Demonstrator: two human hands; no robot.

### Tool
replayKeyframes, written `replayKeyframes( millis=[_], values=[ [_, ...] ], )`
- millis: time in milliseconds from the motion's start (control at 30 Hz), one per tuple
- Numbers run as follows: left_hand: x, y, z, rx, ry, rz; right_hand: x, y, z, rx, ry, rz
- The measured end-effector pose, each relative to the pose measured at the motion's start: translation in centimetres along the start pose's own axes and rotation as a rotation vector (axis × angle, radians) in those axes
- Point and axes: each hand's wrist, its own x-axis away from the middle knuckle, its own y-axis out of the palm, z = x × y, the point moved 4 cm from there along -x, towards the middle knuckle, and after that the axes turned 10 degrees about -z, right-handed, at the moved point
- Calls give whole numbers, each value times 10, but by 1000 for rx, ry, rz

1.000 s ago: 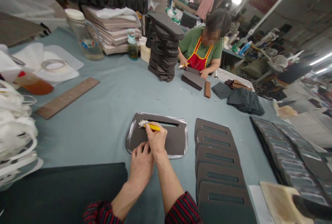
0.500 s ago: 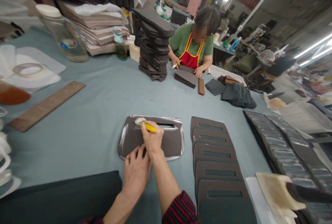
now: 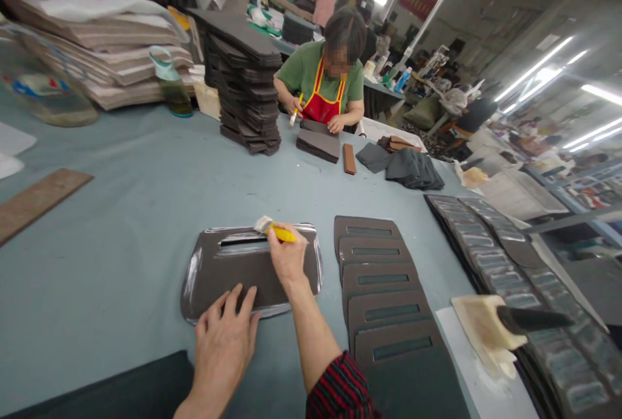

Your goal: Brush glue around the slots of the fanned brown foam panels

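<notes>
A dark brown panel (image 3: 233, 276) with rounded corners and a long slot lies on the blue-grey table. White, wet-looking strokes run along its edges and around the slot. My right hand (image 3: 287, 254) is closed on a yellow-handled brush (image 3: 279, 231), whose whitish bristles touch the panel above the slot. Flat on the panel's lower edge rest the spread fingers of my left hand (image 3: 226, 335), holding nothing. To the right, several slotted brown panels (image 3: 381, 302) overlap in a column.
A white container (image 3: 486, 328) with a dark handle stands lower right, beside rows of coated pieces (image 3: 486, 244). Dark stack (image 3: 250, 89), bottle (image 3: 172, 85) and wooden strip (image 3: 43, 202) lie beyond. Across the table, a person (image 3: 321, 82) in a red apron holds a brush.
The brush has moved rightward along the panel's top, past the slot's left part. My left hand has spread apart from my right hand. The camera view has shifted right.
</notes>
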Motion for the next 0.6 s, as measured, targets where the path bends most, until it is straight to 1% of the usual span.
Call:
replayKeyframes(
  millis=[33,67,100,167,233,267,300,333,400,467,533,600],
  values=[
    [0,0,0,-3,1,-2,-4,2,4,-16,17,-25],
    [0,-1,-1,-4,3,-3,-7,-3,11,-15,57,-17],
    [-1,-1,-1,-3,5,-4,-10,-14,20,7,115,26],
    [-2,0,-1,4,4,-7,-13,-51,39,104,233,180],
    [-2,1,0,13,-4,-10,-12,-91,54,202,302,343],
    [-3,2,1,15,-8,-10,-12,-106,58,222,312,387],
    [-3,3,2,15,-13,-10,-11,-117,62,218,311,397],
    [-3,3,2,12,-16,-8,-8,-122,64,199,306,377],
    [-2,2,3,4,-17,-6,2,-124,67,186,309,306],
    [-1,0,3,5,-14,-14,22,-124,67,256,340,276],
    [-3,-4,2,20,-21,-33,47,-128,67,327,378,310],
    [-9,-8,2,49,-49,-55,69,-132,68,297,359,360]
  ],
)
